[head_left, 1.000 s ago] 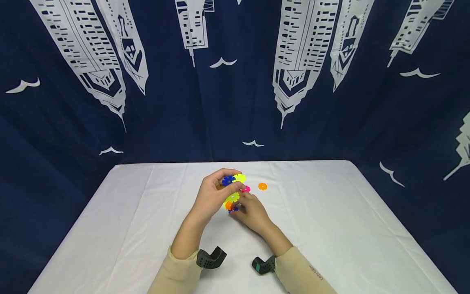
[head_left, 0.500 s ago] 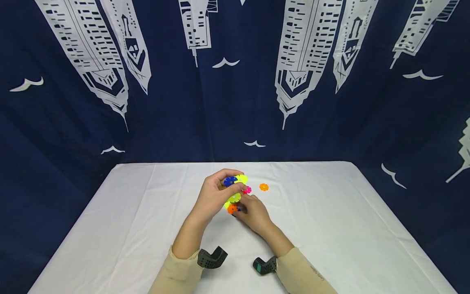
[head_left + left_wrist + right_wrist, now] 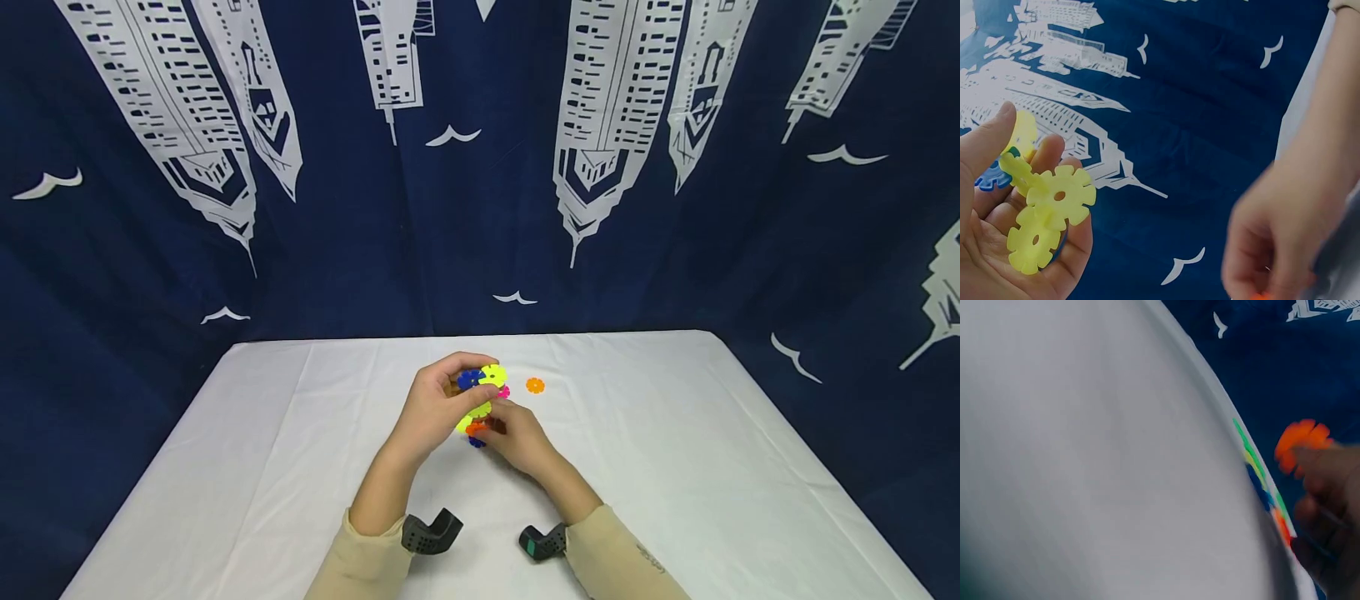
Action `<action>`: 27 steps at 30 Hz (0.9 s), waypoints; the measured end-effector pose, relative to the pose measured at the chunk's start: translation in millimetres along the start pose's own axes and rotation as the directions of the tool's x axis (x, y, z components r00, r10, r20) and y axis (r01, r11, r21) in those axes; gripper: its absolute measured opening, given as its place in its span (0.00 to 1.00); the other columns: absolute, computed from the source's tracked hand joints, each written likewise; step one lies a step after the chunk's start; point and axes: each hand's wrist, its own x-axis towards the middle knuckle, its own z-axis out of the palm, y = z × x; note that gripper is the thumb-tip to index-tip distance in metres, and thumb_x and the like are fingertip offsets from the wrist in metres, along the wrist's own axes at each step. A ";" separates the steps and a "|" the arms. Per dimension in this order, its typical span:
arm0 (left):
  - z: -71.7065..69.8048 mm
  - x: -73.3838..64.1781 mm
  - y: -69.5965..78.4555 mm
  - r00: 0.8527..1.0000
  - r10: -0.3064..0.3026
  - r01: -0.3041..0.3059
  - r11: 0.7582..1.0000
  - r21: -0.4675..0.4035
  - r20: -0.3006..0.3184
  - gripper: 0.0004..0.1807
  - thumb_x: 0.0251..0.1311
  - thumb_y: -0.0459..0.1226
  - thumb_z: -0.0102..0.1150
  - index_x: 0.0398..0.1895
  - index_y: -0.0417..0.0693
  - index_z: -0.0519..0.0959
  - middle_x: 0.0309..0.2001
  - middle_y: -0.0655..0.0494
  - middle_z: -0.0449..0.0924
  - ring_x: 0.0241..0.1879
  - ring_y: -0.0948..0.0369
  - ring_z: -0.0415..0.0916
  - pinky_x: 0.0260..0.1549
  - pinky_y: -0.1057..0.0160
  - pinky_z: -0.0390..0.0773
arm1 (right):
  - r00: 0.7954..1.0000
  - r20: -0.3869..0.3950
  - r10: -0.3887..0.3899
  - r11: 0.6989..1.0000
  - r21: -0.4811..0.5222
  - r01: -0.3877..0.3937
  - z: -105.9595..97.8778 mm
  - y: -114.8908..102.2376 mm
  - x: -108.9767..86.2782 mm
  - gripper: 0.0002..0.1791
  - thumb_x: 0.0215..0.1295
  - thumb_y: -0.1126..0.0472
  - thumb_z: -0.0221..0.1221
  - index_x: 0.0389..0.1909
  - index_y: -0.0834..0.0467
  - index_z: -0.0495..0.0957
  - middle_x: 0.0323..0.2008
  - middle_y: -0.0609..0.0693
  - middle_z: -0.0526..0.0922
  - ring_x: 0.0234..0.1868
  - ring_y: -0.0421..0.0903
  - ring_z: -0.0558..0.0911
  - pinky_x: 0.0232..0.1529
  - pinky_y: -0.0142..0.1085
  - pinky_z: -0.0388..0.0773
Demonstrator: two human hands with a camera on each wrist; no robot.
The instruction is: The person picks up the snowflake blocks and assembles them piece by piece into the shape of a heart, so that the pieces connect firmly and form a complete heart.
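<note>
My left hand (image 3: 429,410) holds a cluster of notched plastic flower discs joined at their slots. In the left wrist view, yellow discs (image 3: 1061,195) stand out between thumb and fingers, with a blue disc (image 3: 992,177) behind the thumb. The head view shows a blue disc (image 3: 470,380) beside a bright yellow disc (image 3: 493,375) in that hand. Just below and to the right, my right hand (image 3: 523,437) pinches an orange disc (image 3: 1302,442) between thumb and fingers. Another blue disc (image 3: 477,442) shows right under the orange one. The right fingertips are partly hidden in the head view.
A loose orange disc (image 3: 536,385) lies on the white-covered table (image 3: 660,467), beyond the hands. A pink disc (image 3: 505,392) shows just past the left thumb. Behind the table hangs a dark blue curtain (image 3: 480,208) with white buildings and birds.
The orange disc at my right fingertips has turned, from facing the head camera to tilted, and the blue disc now shows below it. My left hand keeps its hold with little movement.
</note>
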 end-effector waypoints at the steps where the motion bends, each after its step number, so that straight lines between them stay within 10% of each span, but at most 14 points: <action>1: 0.0 -0.6 0.1 1.000 0.005 -0.005 1.000 -0.003 0.003 0.16 0.61 0.38 0.68 0.52 0.49 0.82 0.50 0.51 0.83 0.44 0.58 0.78 0.43 0.69 0.81 | 1.000 -0.007 0.002 0.999 0.047 -0.001 -3.9 -1.4 0.1 0.05 0.62 0.62 0.68 0.32 0.54 0.81 0.25 0.45 0.74 0.28 0.40 0.72 0.30 0.28 0.70; 11: 0.6 -0.5 3.2 0.999 0.033 -0.033 0.999 0.021 0.001 0.16 0.62 0.38 0.68 0.53 0.47 0.82 0.49 0.50 0.83 0.43 0.57 0.78 0.42 0.68 0.83 | 0.981 -0.186 0.051 0.880 0.473 0.043 -69.4 -30.3 0.5 0.08 0.70 0.65 0.60 0.47 0.62 0.80 0.37 0.61 0.84 0.28 0.44 0.81 0.34 0.30 0.83; 18: 0.9 0.5 4.1 1.000 0.002 -0.001 0.998 0.070 -0.019 0.16 0.60 0.39 0.69 0.53 0.52 0.83 0.48 0.53 0.84 0.41 0.57 0.78 0.39 0.68 0.81 | 0.946 -0.318 -0.066 0.853 0.474 0.218 -98.2 -54.4 -9.9 0.13 0.70 0.70 0.58 0.53 0.63 0.75 0.33 0.47 0.84 0.23 0.46 0.78 0.30 0.30 0.82; 27: -0.5 -1.7 5.5 1.000 0.001 0.000 1.000 0.028 -0.020 0.17 0.60 0.39 0.69 0.54 0.52 0.84 0.46 0.52 0.84 0.36 0.58 0.77 0.35 0.69 0.81 | 0.918 -0.338 -0.208 0.861 0.381 0.336 -100.4 -68.7 -16.7 0.11 0.69 0.73 0.57 0.50 0.64 0.76 0.33 0.59 0.83 0.22 0.45 0.78 0.29 0.30 0.81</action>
